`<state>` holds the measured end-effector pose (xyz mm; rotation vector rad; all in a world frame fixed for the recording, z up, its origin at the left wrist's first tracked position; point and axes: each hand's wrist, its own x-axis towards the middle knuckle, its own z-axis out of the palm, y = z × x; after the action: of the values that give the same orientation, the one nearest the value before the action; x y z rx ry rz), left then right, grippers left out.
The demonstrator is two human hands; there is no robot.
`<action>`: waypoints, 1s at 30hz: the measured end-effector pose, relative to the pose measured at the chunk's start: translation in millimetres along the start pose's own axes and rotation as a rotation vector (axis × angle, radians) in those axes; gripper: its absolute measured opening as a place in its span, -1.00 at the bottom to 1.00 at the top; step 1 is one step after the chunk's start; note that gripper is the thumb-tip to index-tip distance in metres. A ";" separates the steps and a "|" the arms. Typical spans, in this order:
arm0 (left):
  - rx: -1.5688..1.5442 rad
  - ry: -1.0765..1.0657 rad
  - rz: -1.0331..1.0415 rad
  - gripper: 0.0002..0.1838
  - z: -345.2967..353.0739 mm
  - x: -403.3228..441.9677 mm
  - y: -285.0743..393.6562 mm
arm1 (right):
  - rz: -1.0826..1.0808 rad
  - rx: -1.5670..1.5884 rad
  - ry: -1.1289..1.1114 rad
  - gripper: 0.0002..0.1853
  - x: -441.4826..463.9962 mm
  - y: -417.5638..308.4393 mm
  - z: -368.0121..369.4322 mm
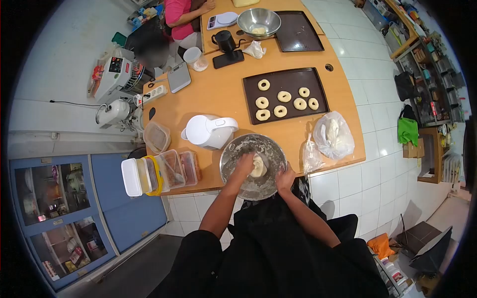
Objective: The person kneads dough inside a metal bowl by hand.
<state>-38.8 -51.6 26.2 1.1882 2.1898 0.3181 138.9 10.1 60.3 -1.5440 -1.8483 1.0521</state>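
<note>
A large metal bowl stands at the table's front edge, close against my body, its inside smeared with dough residue and flour. In it lies a pale lump of dough. My left hand reaches into the bowl with its fingers curled against the left side of the lump, and the fingertips are partly hidden. On the right, my right hand grips the bowl's rim, fingers closed around the edge. A white electric kettle is just behind the bowl on the left.
A dark tray with several dough rings lies beyond the bowl. Plastic bags with dough are at the right. Plastic containers line the left front edge. Farther back are a scale, another metal bowl and a person's arm.
</note>
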 end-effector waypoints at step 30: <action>-0.214 0.036 -0.322 -0.61 30.0 -22.1 44.4 | 0.048 0.002 -0.054 -0.77 2.2 11.8 -0.6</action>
<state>18.6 -46.9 33.0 0.7069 2.2674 0.4261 145.7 13.0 50.9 -1.5809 -1.8539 1.1278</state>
